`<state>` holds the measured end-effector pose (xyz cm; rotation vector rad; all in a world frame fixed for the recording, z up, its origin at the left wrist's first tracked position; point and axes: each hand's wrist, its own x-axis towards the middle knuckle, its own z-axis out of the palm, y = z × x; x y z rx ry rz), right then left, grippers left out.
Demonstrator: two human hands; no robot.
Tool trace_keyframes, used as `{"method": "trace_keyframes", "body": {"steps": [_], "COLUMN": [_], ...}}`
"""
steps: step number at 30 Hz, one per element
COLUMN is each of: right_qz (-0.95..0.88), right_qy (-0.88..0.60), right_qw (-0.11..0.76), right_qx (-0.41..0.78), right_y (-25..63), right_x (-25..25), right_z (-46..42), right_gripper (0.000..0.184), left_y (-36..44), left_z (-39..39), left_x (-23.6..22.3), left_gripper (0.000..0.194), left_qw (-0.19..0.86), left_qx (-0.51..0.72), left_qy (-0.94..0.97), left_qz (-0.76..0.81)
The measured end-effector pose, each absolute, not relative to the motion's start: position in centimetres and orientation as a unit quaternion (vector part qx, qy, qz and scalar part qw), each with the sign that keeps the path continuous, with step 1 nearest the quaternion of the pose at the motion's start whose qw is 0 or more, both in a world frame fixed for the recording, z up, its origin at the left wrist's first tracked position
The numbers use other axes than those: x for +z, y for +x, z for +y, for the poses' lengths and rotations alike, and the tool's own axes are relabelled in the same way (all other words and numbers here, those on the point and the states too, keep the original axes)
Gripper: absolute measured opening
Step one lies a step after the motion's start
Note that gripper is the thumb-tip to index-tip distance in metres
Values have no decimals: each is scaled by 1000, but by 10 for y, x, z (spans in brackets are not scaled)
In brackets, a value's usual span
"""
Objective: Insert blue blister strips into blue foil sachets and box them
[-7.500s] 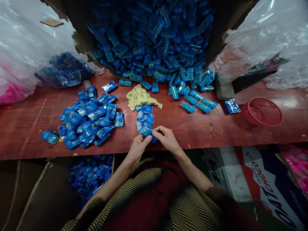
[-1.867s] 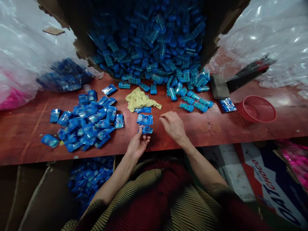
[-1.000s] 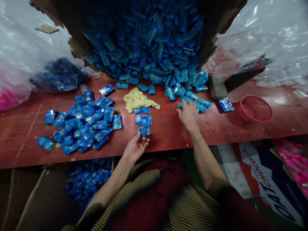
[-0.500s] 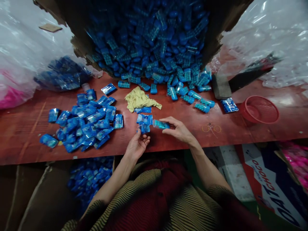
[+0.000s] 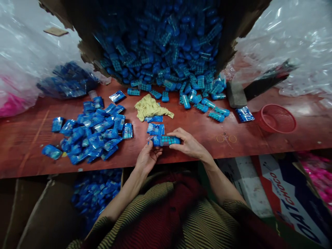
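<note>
My left hand [image 5: 148, 155] pinches a small blue printed sleeve [image 5: 156, 140] just above the table's front edge. From the right, my right hand [image 5: 188, 143] grips a clear tube of turquoise balls with a blue end [image 5: 170, 140] between thumb and fingers. The tube lies level, and its left end meets the sleeve's right side; whether it is inside cannot be made out. Just beyond the sleeve lie more flat blue sleeves [image 5: 155, 129], partly under a crumpled yellow cloth [image 5: 150, 106]. To the left spreads a heap of tubes in blue sleeves [image 5: 95, 133].
A torn carton [image 5: 84, 52] spills loose blue tubes [image 5: 166, 62] onto the red table [image 5: 197, 121]. On the right are a grey block [image 5: 236, 95], a blue packet [image 5: 244, 114], a red basket [image 5: 276, 119] and rubber bands [image 5: 226, 138]. Clear plastic bags [image 5: 275, 38] flank the carton.
My right hand has brought the tube left and slightly down, up against the sleeve. My left hand stays almost where it was, still pinching the sleeve.
</note>
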<state>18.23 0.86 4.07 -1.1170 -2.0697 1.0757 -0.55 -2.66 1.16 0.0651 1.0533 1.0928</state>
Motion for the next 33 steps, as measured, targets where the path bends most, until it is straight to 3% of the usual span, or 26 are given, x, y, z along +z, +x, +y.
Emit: {"method": "trace_keyframes", "body": {"steps": [15,22,25,28,33], "right_qz": [-729,-747,-713,-617,-415], "right_qy": [-464,-502,-461,-402,-363], "right_qw": [365,343,384,408,435], "right_qx": [346,267,363,540,712], "right_y": [153,133,133,138,136], "right_x": [27,0,2,7,11], "right_z": [-16,-36,-36,-32,-26], "right_gripper": [35,38,37,35,44], "left_y": [-10,-3,-4,-8,-10], "left_z": [-27,-28,-26,-22,-14], "left_x": [16,15,18,23,35], "left_gripper": [24,20,14,3,19], "left_qw": [692,717,713,724,753], "left_qx": [542,538,534,516,486], "left_qy": [100,27,17,-1,-6], "left_qz": [467,442,454,458,443]}}
